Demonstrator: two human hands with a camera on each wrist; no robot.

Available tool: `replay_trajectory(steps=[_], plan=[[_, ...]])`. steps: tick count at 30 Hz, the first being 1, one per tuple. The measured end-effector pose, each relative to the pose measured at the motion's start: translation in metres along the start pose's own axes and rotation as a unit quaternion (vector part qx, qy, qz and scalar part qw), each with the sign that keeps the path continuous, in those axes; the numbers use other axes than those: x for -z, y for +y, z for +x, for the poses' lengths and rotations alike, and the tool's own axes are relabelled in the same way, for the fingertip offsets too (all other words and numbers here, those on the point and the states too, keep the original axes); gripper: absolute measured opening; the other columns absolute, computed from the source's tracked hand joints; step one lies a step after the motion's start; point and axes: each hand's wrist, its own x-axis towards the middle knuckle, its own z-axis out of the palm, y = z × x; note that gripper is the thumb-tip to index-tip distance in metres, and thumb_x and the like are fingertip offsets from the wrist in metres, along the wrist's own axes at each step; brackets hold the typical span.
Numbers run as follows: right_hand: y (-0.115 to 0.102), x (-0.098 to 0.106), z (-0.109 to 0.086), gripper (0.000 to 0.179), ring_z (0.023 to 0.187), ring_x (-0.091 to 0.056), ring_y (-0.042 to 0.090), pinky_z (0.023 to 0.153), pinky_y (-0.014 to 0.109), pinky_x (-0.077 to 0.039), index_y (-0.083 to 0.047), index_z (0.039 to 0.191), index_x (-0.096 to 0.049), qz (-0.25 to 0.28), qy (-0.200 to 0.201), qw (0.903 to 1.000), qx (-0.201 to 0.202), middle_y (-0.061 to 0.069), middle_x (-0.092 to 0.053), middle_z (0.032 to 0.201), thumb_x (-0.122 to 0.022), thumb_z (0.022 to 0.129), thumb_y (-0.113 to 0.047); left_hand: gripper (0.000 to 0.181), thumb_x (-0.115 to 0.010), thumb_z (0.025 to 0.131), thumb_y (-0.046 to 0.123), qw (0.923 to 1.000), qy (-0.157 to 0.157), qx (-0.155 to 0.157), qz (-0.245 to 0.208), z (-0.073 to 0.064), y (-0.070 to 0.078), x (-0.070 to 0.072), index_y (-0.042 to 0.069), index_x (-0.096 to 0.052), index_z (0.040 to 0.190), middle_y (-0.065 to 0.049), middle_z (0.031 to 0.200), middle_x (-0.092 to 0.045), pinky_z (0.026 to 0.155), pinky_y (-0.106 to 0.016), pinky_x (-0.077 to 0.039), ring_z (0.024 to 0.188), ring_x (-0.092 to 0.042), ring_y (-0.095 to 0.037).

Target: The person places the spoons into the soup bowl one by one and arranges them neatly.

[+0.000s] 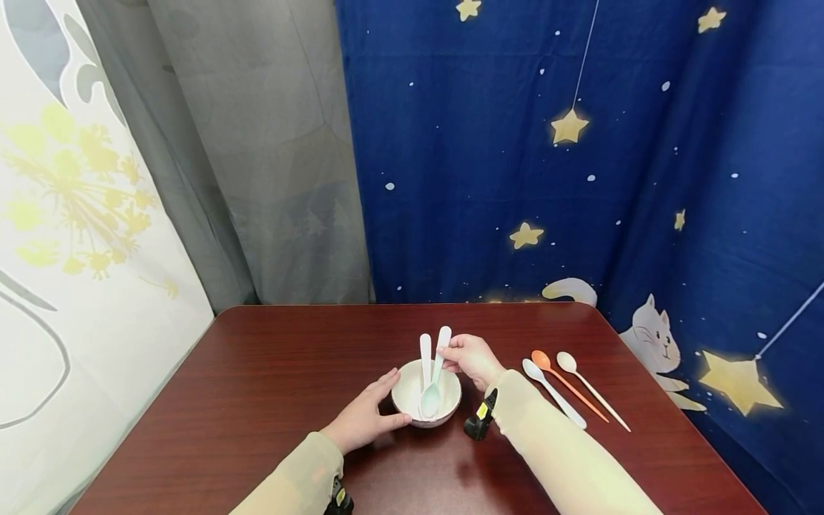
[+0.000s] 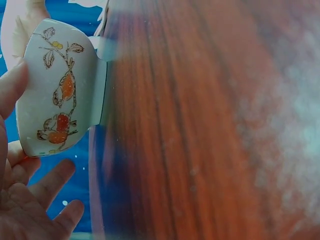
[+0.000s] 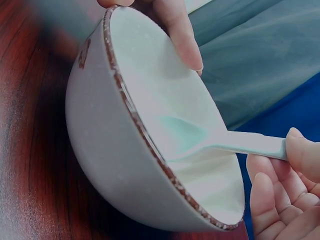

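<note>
A white bowl [image 1: 398, 390] with a brown rim and a fruit-branch pattern on its side stands on the table. My left hand [image 1: 367, 413] holds it at the left, thumb at the near rim and fingers along the far left side. With thumb and fingers, my right hand [image 1: 475, 360] pinches the white handle of a spoon [image 1: 443, 350]. That spoon's pale green scoop [image 3: 185, 135] is down inside the bowl. A second white-handled spoon [image 1: 425, 352] leans in the bowl just left of it; its lower end is partly hidden.
To the right of the bowl lie a whitish spoon [image 1: 555, 393], an orange spoon [image 1: 569, 386] and a cream spoon [image 1: 594, 390], side by side. The dark red-brown table [image 1: 290, 357] ends at curtains, grey [image 1: 277, 179] and blue with stars [image 1: 463, 179].
</note>
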Motion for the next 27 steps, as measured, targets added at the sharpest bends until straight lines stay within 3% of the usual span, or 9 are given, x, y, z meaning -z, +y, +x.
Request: replay_trajectory(steps=[10, 19, 27], plan=[[0.0, 0.0, -0.001, 0.008, 0.06, -0.061, 0.014, 0.065, 0.031, -0.055, 0.006, 0.088, -0.064, -0.017, -0.016, 0.9996, -0.017, 0.005, -0.063, 0.07, -0.066, 0.089, -0.002, 0.091, -0.069, 0.082, 0.056, 1.0, 0.003, -0.003, -0.001, 0.0, 0.0, 0.0, 0.007, -0.033, 0.15, -0.009, 0.156, -0.029, 0.109, -0.053, -0.029, 0.142, -0.026, -0.03], [0.005, 0.0, 0.0, 0.012, 0.07, -0.054, 0.02, 0.062, 0.03, -0.046, 0.003, 0.086, -0.066, -0.058, -0.008, 0.9983, 0.001, 0.008, -0.06, 0.073, -0.071, 0.086, -0.008, 0.091, -0.069, 0.082, 0.056, 1.0, 0.004, -0.002, -0.004, -0.001, 0.001, -0.001, 0.007, -0.033, 0.15, -0.009, 0.156, -0.028, 0.109, -0.052, -0.028, 0.142, -0.026, -0.029], [0.012, -0.001, 0.004, 0.014, 0.074, -0.056, 0.018, 0.063, 0.028, -0.049, 0.001, 0.088, -0.067, -0.068, 0.007, 0.9976, -0.009, 0.004, -0.062, 0.078, -0.072, 0.086, -0.012, 0.092, -0.068, 0.082, 0.058, 1.0, 0.005, -0.002, -0.004, 0.0, 0.0, -0.001, 0.006, -0.034, 0.15, -0.009, 0.156, -0.028, 0.109, -0.052, -0.028, 0.142, -0.026, -0.029]])
